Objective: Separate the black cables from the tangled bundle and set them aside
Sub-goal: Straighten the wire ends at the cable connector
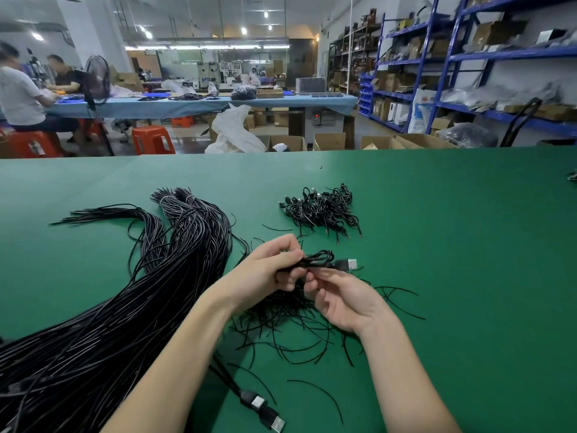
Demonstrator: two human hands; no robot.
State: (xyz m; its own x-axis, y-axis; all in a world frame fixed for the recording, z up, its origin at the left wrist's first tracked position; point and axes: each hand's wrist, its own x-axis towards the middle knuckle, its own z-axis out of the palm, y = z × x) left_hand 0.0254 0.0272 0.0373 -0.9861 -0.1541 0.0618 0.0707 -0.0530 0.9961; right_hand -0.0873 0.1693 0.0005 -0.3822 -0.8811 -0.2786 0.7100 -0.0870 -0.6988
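The black cables point(103, 310) are lying in a big long bunch on the left side of the green table point(452, 245), going from the near edge up to the middle. A messy pile of short black wires point(293, 320) is sitting under the hands. A smaller heap of little cables point(321, 209) is waiting farther back, well apart. The left hand point(265, 270) is curling its fingers around one small cable point(318, 260) with a silver plug point(348, 264). The right hand point(340, 300) is pinching that same cable from below. The person seems to be pulling this one free. Next it probably needs to go with the small heap.
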